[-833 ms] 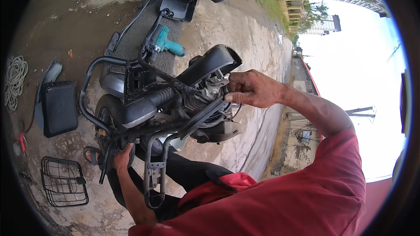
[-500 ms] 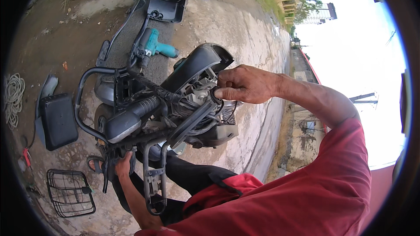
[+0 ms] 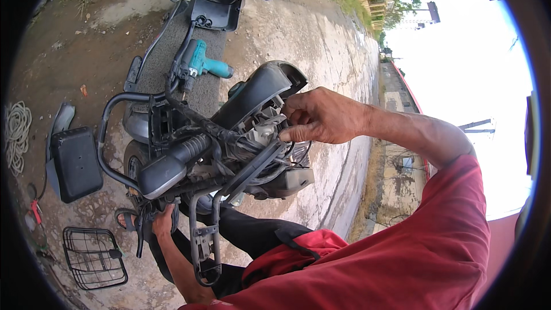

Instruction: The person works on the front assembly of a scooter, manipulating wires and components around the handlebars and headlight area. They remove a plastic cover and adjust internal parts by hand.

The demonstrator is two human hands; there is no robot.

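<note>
A partly stripped scooter [image 3: 201, 129] stands in front of me, with tubes, cables and metal brackets exposed. My right hand [image 3: 330, 116] is at the bracket and wiring, beside the end of a bent black frame tube [image 3: 252, 166]. Its fingers curl and its thumb reaches that tube's end; what lies between them is hidden. Lower left, my left hand [image 3: 163, 221] closes round the black handlebar [image 3: 156, 206], near a brake lever [image 3: 140, 244]. A curved black cover [image 3: 255, 97] sits just beyond my right fingers. A teal cordless drill [image 3: 206, 63] lies on the scooter's footboard [image 3: 209, 89].
At left on the ground are a black wire basket [image 3: 94, 258], a black tray-like panel [image 3: 76, 163], a coiled pale rope [image 3: 18, 138] and a red-handled item [image 3: 36, 212]. A black metal rack [image 3: 205, 247] juts toward me. Concrete paving [image 3: 321, 172] stretches to a wall.
My right hand has shifted slightly, its knuckles raised and its thumb a little lower against the tube end. My left hand keeps its hold on the handlebar. The view has shifted slightly.
</note>
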